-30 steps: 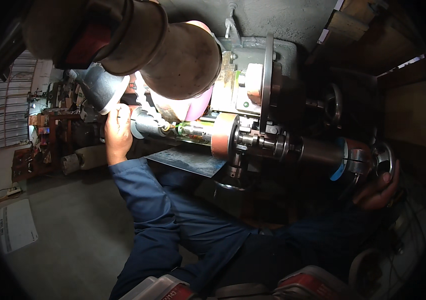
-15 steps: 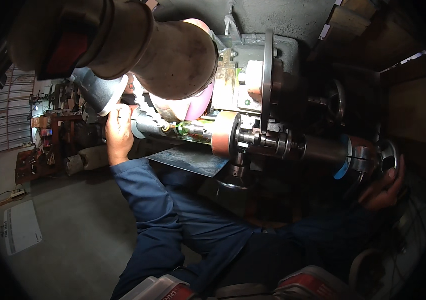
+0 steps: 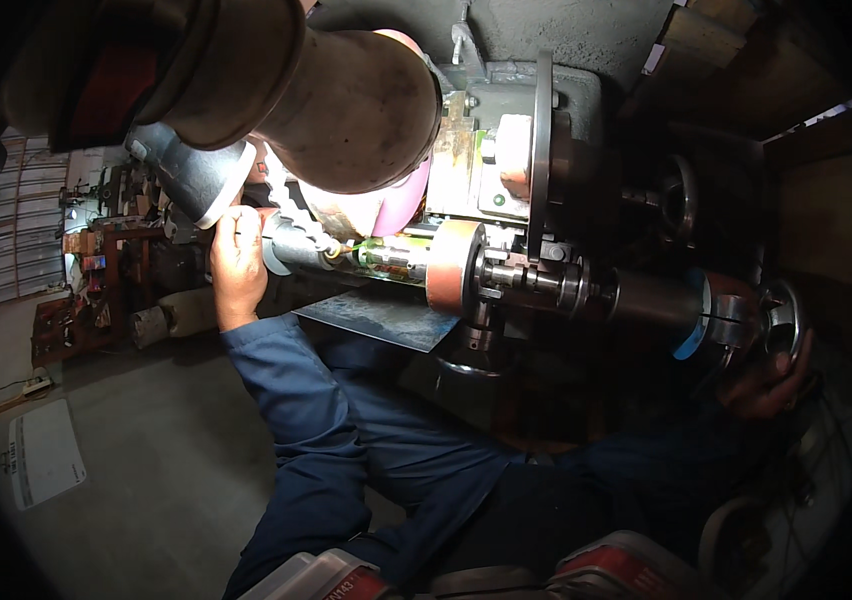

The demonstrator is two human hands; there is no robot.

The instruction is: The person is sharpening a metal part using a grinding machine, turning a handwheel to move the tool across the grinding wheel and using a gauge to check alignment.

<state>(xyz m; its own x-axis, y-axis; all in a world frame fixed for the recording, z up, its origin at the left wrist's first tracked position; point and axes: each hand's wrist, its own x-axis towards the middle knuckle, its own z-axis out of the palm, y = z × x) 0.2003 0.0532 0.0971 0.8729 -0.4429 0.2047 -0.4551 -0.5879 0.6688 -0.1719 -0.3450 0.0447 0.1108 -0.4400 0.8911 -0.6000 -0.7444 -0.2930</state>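
Observation:
My left hand [image 3: 239,262] is raised with its fingers closed at the lower rim of a grey lamp shade [image 3: 196,178]. At the far right, my right hand [image 3: 766,385] has its fingers curled on the rim of a shiny metal handwheel [image 3: 794,308], partly in shadow. Between the hands lies a grinding machine's spindle line, holding a slim metal workpiece [image 3: 396,256] lit by the lamp. A pink grinding wheel [image 3: 404,205] stands just behind the workpiece. The jointed coolant hose [image 3: 291,208] ends in a nozzle close to the workpiece's left end.
A big brown rounded housing [image 3: 356,115] hangs over the upper left. An orange-brown collar [image 3: 448,270] and a tailstock barrel [image 3: 656,303] sit along the spindle line. Below them are a flat metal sheet [image 3: 381,318] and another handwheel [image 3: 481,362]. Cluttered shelves [image 3: 111,245] stand at left.
My right hand has shifted slightly down along the handwheel's rim, its fingers curling differently. My left hand stays at the lamp shade. The whole view has moved a little.

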